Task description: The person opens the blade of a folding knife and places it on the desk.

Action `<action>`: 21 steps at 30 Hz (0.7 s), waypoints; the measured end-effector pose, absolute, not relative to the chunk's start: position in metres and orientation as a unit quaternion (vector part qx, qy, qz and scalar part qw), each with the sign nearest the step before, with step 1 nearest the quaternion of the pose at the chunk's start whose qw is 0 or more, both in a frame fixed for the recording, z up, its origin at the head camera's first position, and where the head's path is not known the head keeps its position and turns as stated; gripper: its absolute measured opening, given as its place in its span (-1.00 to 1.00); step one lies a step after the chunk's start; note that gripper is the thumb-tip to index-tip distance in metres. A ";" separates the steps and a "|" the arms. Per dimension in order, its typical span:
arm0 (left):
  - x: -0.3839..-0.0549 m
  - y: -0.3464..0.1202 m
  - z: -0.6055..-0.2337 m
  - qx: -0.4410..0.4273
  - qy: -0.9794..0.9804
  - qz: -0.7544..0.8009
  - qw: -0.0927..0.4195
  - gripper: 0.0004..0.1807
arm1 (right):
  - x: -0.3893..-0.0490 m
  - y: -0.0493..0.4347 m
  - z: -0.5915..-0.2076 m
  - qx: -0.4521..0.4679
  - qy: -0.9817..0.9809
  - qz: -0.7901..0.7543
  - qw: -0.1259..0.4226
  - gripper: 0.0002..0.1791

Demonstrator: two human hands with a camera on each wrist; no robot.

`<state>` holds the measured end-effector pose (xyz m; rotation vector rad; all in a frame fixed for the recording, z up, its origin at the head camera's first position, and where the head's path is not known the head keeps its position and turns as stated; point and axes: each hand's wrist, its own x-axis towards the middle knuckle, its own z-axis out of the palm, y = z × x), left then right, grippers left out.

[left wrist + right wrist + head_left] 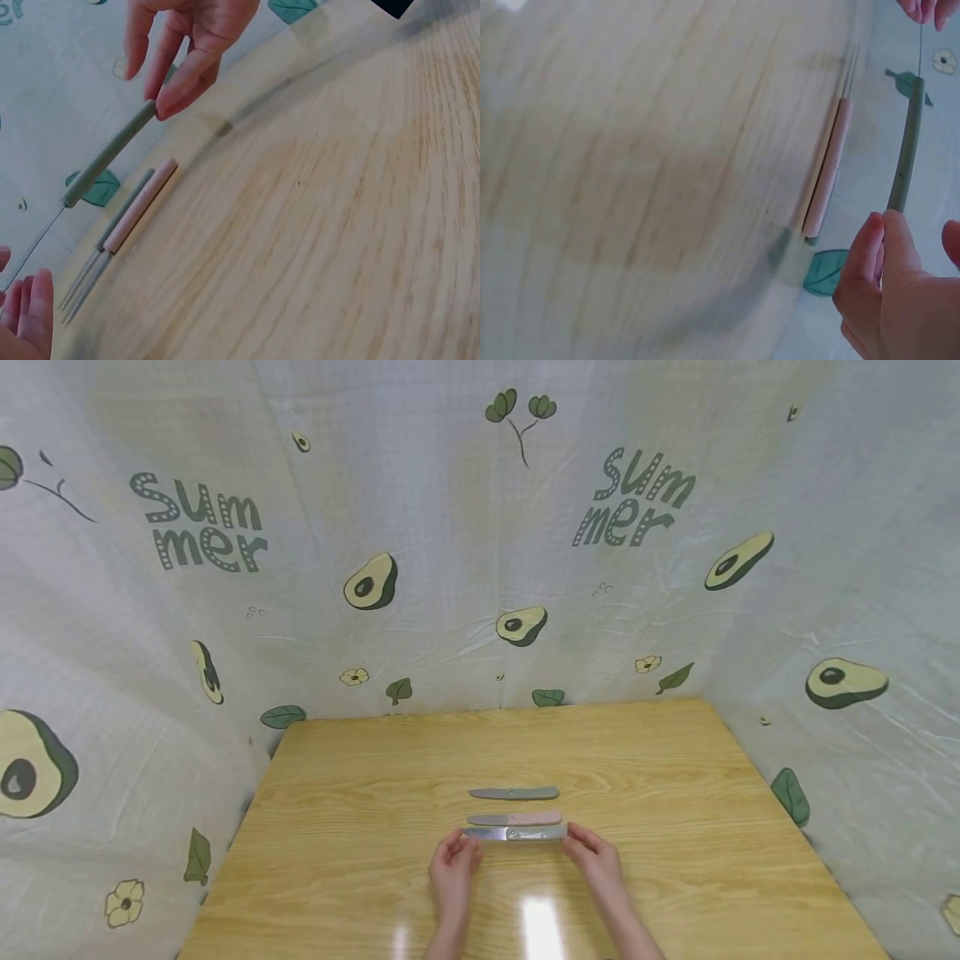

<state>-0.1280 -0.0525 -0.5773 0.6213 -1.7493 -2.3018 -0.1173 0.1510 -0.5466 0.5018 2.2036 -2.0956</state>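
Observation:
A small knife with a grey-green handle (536, 832) is held level above the table between both hands. My left hand (453, 867) pinches it at the tip of the blade. My right hand (597, 855) grips the butt of the handle between thumb and fingers, as the right wrist view shows from close by. Just beyond lies a knife with a pink handle (535, 818), its blade pointing left. Farther back, a second grey-green knife (534, 793) lies parallel to it on the wood.
The wooden table (360, 793) spreads out around the knives. A pale cloth (442, 485) printed with avocados, leaves and lettering hangs behind it and on both sides. In the left wrist view a black corner (393, 6) shows at the top edge.

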 end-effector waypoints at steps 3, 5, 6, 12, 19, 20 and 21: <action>-0.127 -0.057 -0.584 0.209 -0.619 -0.755 0.059 -0.52 | -0.117 0.153 -0.551 0.166 0.722 -0.671 0.024 -0.49; -0.126 -0.060 -0.589 0.205 -0.637 -0.742 0.039 -0.48 | -0.117 0.154 -0.554 0.168 0.727 -0.665 0.023 -0.49; -0.126 -0.062 -0.590 0.201 -0.645 -0.737 0.030 -0.46 | -0.117 0.155 -0.556 0.167 0.728 -0.664 0.023 -0.48; -0.128 -0.071 -0.595 0.159 -0.688 -0.707 -0.027 -0.32 | -0.118 0.157 -0.564 0.158 0.732 -0.662 0.033 -0.44; -0.129 -0.078 -0.594 0.106 -0.713 -0.690 -0.061 -0.24 | -0.121 0.157 -0.566 0.142 0.752 -0.642 0.045 -0.42; -0.129 -0.078 -0.594 0.103 -0.716 -0.688 -0.062 -0.24 | -0.122 0.157 -0.566 0.140 0.753 -0.641 0.049 -0.42; -0.129 -0.078 -0.593 0.101 -0.719 -0.685 -0.064 -0.24 | -0.122 0.157 -0.567 0.139 0.755 -0.638 0.053 -0.41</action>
